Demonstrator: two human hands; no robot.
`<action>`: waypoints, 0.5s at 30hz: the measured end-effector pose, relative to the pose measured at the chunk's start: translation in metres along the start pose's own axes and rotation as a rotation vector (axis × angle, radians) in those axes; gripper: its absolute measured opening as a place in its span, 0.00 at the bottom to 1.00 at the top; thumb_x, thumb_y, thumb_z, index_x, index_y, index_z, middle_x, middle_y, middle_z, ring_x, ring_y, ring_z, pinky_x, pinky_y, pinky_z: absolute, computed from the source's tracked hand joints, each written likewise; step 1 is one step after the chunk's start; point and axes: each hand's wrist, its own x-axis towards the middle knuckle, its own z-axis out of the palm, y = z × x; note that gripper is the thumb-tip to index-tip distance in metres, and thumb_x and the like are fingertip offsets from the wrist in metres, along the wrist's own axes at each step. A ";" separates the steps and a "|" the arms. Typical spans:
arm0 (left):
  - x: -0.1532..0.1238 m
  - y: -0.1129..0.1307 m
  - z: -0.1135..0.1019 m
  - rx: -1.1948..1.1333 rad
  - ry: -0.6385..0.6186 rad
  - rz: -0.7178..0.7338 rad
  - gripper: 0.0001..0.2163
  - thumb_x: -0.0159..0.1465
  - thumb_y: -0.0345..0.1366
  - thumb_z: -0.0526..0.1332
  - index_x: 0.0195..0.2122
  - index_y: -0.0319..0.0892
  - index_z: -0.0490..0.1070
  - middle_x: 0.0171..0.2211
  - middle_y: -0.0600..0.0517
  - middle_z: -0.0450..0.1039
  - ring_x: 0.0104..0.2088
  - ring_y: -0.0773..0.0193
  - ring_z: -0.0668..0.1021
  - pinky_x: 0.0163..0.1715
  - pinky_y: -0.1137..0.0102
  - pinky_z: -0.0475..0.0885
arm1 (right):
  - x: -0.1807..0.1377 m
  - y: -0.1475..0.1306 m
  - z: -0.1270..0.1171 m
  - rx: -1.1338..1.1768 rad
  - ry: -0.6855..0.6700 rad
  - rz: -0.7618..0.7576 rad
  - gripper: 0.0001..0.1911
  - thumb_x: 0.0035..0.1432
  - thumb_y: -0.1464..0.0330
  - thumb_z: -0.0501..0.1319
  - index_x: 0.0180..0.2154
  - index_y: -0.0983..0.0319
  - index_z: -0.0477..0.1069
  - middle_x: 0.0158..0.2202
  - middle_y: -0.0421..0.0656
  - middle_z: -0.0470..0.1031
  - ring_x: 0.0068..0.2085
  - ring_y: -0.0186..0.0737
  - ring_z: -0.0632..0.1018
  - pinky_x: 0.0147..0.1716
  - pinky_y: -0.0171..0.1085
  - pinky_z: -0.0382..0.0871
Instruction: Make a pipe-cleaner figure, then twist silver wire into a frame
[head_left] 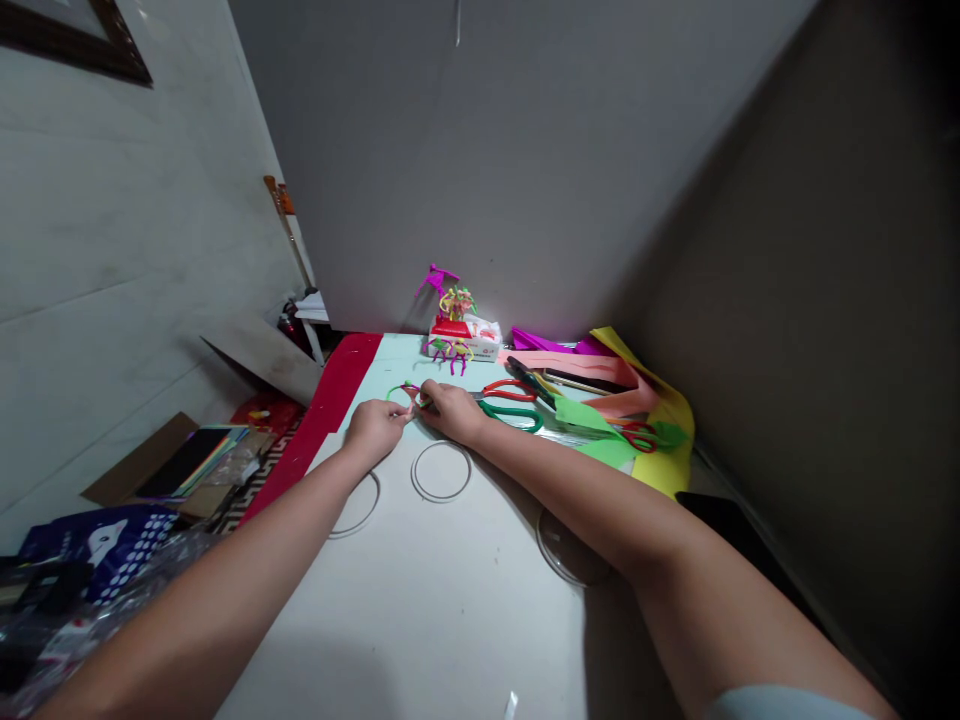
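1. On the pale tabletop (420,610), both forearms reach in from the near edge, bringing the hands together at the middle, where the person can look straight down at them.
2. The left hand (373,430) and right hand (450,410) almost meet. Their fingers are drawn narrow, pinching a green pipe cleaner (396,393) bent into a loop, apparently to steady it from both sides. A small magenta piece sits at the pinch, though the fingers partly hide it.
3. A thin white ring (412,472) lies just below the hands, and a second (369,515) is partly under the left forearm. A clear round lid (559,545) lies beside the right forearm. All seem set within easy reach.
4. Red-handled scissors (510,391) and green-handled scissors (511,418) lie just beside the right hand, ready to hand.
5. Farther back, pipe-cleaner figures (450,352) stand by a white box (469,342), out of the way, while pink paper (562,364) and yellow paper (667,445) are heaped toward the corner.
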 end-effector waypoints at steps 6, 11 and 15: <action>0.000 -0.001 0.000 0.019 0.015 0.005 0.13 0.64 0.39 0.57 0.49 0.41 0.68 0.49 0.46 0.69 0.44 0.58 0.74 0.42 0.59 0.72 | 0.003 0.006 0.008 0.073 0.007 0.026 0.11 0.54 0.69 0.60 0.41 0.62 0.64 0.32 0.40 0.75 0.32 0.36 0.75 0.30 0.32 0.62; 0.000 -0.001 0.000 0.023 0.019 -0.009 0.13 0.64 0.39 0.57 0.49 0.42 0.68 0.49 0.46 0.69 0.44 0.58 0.74 0.42 0.59 0.72 | 0.004 0.009 0.013 0.159 0.005 0.067 0.12 0.56 0.67 0.60 0.43 0.63 0.65 0.32 0.40 0.74 0.33 0.36 0.75 0.33 0.34 0.66; -0.001 0.000 -0.001 0.008 0.012 -0.015 0.13 0.64 0.39 0.57 0.49 0.42 0.67 0.49 0.46 0.69 0.44 0.58 0.74 0.42 0.59 0.72 | 0.005 0.008 0.014 0.219 -0.017 0.117 0.13 0.61 0.64 0.57 0.44 0.66 0.67 0.38 0.43 0.73 0.36 0.36 0.75 0.37 0.40 0.71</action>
